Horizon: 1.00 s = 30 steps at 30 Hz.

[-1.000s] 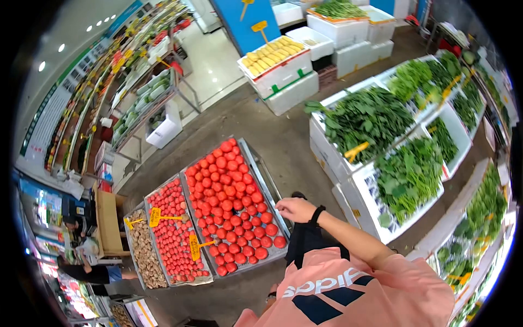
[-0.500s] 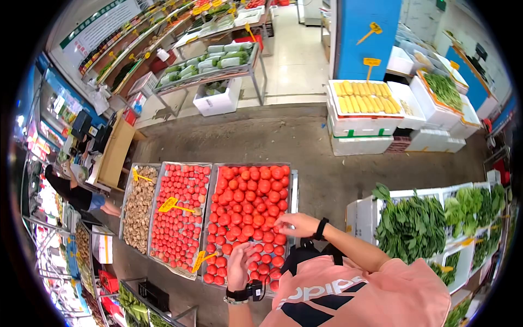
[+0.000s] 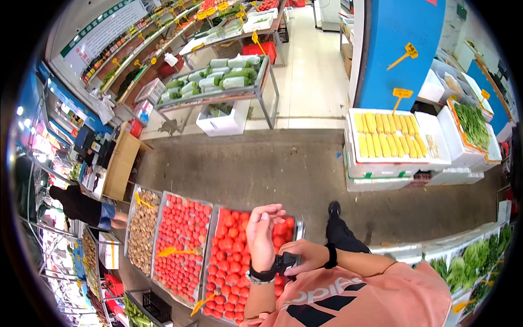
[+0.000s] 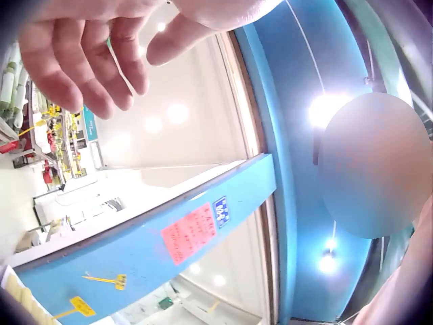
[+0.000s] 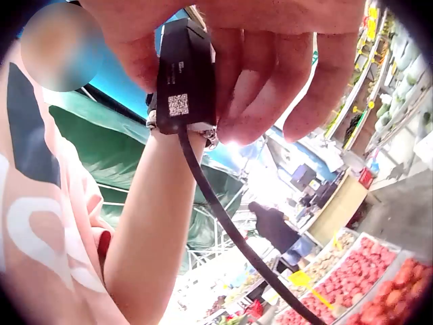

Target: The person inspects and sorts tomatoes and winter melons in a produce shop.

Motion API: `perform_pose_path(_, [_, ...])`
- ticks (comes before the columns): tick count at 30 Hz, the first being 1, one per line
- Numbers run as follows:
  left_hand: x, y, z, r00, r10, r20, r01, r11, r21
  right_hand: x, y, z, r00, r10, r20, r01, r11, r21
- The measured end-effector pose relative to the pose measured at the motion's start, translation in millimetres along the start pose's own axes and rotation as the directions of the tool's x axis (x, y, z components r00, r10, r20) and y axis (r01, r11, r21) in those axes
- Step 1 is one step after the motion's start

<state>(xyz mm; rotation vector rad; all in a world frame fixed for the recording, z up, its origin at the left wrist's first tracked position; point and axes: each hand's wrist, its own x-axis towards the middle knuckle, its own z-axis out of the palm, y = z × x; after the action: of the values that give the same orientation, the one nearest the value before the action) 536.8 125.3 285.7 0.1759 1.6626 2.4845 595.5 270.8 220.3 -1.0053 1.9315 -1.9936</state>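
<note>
My left hand (image 3: 260, 237) is raised in front of the chest, above a crate of large tomatoes (image 3: 224, 261), its fingers loosely bent and holding nothing. On that wrist sits a small black camera (image 5: 186, 74) with a printed square code and a black cable (image 5: 230, 227). My right hand (image 3: 310, 255) reaches across and pinches this camera between thumb and fingers. A metal bracelet (image 3: 259, 280) circles the left wrist below it. In the left wrist view the left fingers (image 4: 98, 68) hang relaxed at the top.
Left of the large tomatoes stand crates of smaller tomatoes (image 3: 180, 240) and brown knobbly produce (image 3: 143, 229). Corn (image 3: 388, 139) fills a white foam box by a blue pillar (image 3: 400, 54). Leafy greens (image 3: 471, 259) lie at right. A person in black (image 3: 81, 204) stands at far left.
The left hand came up into view and rose over the tomatoes. My right hand moved from the crate's side to the left wrist and took hold of the camera. The head view has turned rightward overall.
</note>
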Motion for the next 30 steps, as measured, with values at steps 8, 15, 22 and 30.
perform_pose_path(8, [216.3, -63.0, 107.6, 0.987, 0.132, 0.094, -0.159, 0.904, 0.398, 45.4, 37.3, -222.8, 0.982, 0.106, -0.157, -0.117, 0.991, -0.065])
perform_pose_path(15, [316.1, -41.5, 105.2, 0.963, 0.268, -0.038, -0.192, 0.776, 0.600, 127.2, 86.2, -311.7, 0.987, 0.136, 0.089, -0.143, 0.987, 0.077])
perform_pose_path(22, [405.4, -57.4, 24.9, 0.951, 0.264, -0.164, -0.096, 0.751, 0.653, 255.9, 163.1, -419.0, 0.964, 0.207, 0.165, -0.197, 0.977, -0.079])
perform_pose_path(30, [557.8, -99.0, -88.0, 0.986, -0.087, 0.145, -0.010, 0.826, 0.564, 487.6, 232.2, -476.0, 0.922, 0.310, -0.230, -0.216, 0.909, 0.356])
